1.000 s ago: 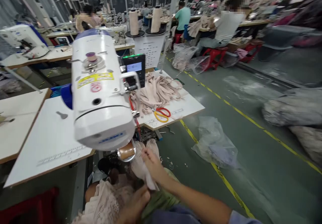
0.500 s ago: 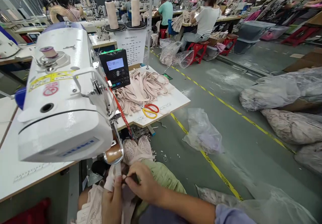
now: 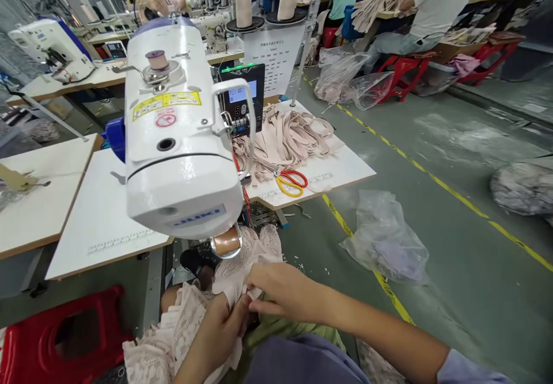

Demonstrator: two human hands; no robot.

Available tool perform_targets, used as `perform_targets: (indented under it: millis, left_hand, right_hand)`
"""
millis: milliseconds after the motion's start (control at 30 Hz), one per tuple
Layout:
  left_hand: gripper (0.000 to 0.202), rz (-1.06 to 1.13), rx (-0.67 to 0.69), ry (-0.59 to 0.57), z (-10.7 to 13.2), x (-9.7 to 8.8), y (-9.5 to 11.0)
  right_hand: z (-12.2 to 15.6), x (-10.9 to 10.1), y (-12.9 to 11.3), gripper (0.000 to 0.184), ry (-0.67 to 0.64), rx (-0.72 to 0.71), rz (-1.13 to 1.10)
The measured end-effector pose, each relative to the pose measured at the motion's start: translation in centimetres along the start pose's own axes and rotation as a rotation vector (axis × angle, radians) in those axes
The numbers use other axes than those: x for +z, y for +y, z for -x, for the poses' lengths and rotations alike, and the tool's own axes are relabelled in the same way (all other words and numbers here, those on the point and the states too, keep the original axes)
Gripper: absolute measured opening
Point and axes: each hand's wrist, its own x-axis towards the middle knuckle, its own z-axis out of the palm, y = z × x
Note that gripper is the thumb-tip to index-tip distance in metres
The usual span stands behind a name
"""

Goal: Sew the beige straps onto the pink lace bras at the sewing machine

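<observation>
My left hand and my right hand both pinch a piece of pale pink lace fabric that lies bunched on my lap, below the head of a white sewing machine. The fingers of the two hands meet at a fold of the lace, just under the machine's copper-coloured handwheel. More of the lace hangs up toward the machine.
The white table carries a pile of beige straps, red and yellow scissors and a control panel. A red stool stands at lower left. Plastic bags lie on the green floor. Other people sew at benches behind.
The view swung left and down. Both hands stayed on the lace at my lap; the right hand shifted to the right of the fold and the lace is gathered higher.
</observation>
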Motion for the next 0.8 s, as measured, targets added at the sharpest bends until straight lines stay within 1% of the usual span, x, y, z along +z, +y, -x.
perform_targets:
  millis: [67,133,200,267,300,333,433,500,533,600,667,800]
  left_hand:
    - [0.05,-0.011,0.01,-0.01,0.1,-0.1,0.2]
    - [0.049,0.026,0.0,0.018,0.1,-0.3,0.5]
    - [0.045,0.131,-0.008,0.063,0.1,-0.6,0.6]
    - [0.039,0.31,-0.013,0.141,0.0,-0.9,0.7]
    - [0.038,0.404,-0.021,0.182,-0.1,-0.9,0.7]
    - [0.039,0.487,-0.037,0.215,-0.2,-0.8,0.6]
    - [0.037,0.636,-0.074,0.31,-0.6,-0.2,0.2]
    - [0.032,0.726,-0.053,0.363,-0.8,0.5,0.0]
    - [0.029,0.774,-0.034,0.394,-1.0,0.8,0.0]
    - [0.023,0.871,-0.017,0.449,-1.2,1.4,-0.2]
    - [0.025,0.934,-0.03,0.484,-1.2,1.8,-0.4]
    - [0.032,0.929,-0.059,0.471,-1.2,2.0,-0.5]
  right_hand:
    - [0.1,0.1,-0.3,0.018,-0.015,0.049,-0.029]
    - [0.2,0.3,-0.3,0.012,0.036,0.113,-0.112]
    - [0.4,0.4,0.1,0.009,0.156,0.226,-0.208]
    - [0.6,0.6,0.4,0.006,0.298,0.344,-0.253]
    - [0.6,0.7,0.5,0.008,0.35,0.363,-0.249]
    - [0.7,0.8,0.5,0.011,0.384,0.34,-0.234]
    - [0.6,1.4,-0.1,0.017,0.46,0.154,-0.169]
    - [0.3,2.0,-0.8,0.018,0.53,0.061,-0.155]
    - [0.1,2.3,-1.2,0.018,0.56,0.038,-0.154]
    - [-0.5,2.8,-1.7,0.017,0.598,0.02,-0.148]
    - [-1.0,3.2,-1.9,0.015,0.622,0.034,-0.136]
    - [-1.5,3.5,-1.6,0.015,0.615,0.089,-0.135]
